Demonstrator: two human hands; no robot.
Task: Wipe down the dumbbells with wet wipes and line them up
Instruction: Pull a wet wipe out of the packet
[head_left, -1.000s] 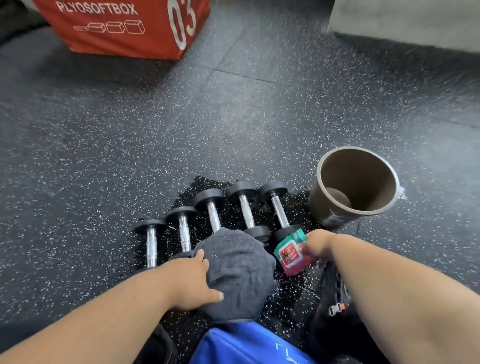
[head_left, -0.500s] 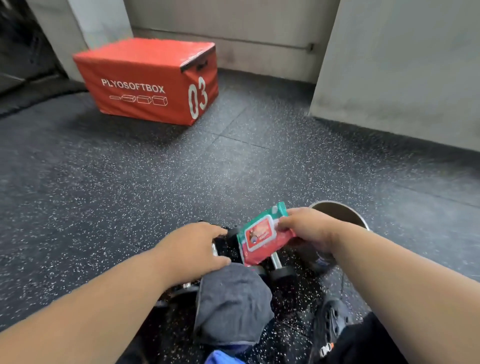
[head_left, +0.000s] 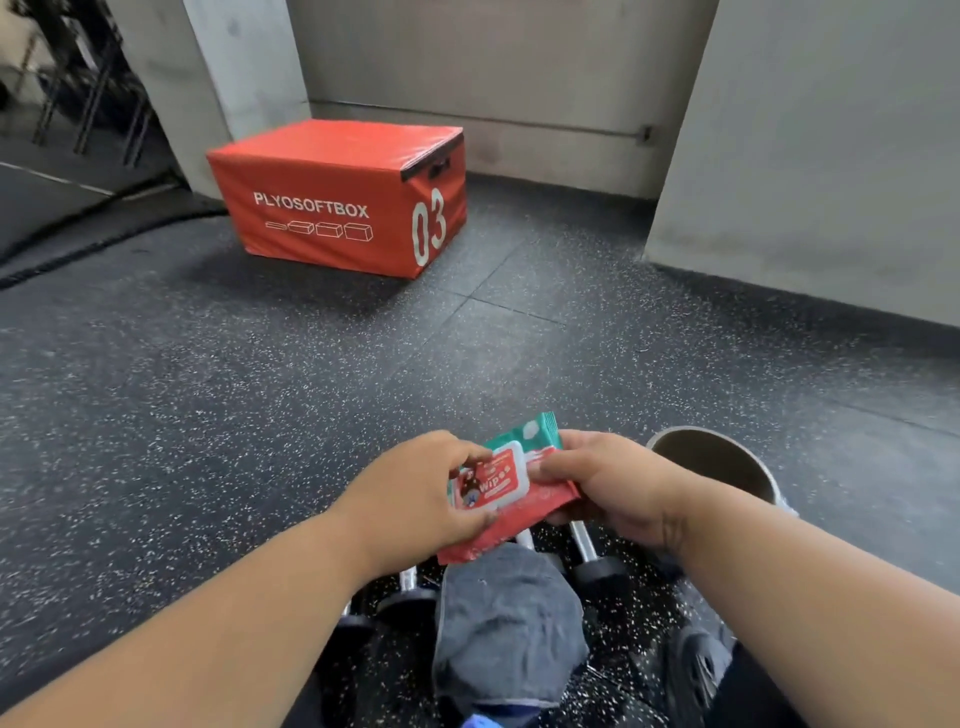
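Note:
A red and green pack of wet wipes (head_left: 506, 488) is held up in front of me with both hands. My right hand (head_left: 608, 486) grips its right end, thumb on top. On the pack's left side, my left hand (head_left: 415, 499) pinches at the white flap label. Below the pack, several small dumbbells (head_left: 589, 553) with chrome handles and black ends lie on the dark speckled floor, mostly hidden by my hands and a knee in grey cloth (head_left: 506, 623).
A brown round bin (head_left: 722, 465) stands open at the right, just beyond my right wrist. A red soft plyo box (head_left: 337, 202) sits further off on the floor. Grey concrete walls and a pillar close the back and right. A dark shoe (head_left: 696, 665) shows lower right.
My right hand lifted the wipes pack off the floor and my left hand left the knee to take its other side. The view tilted upward, away from the dumbbells.

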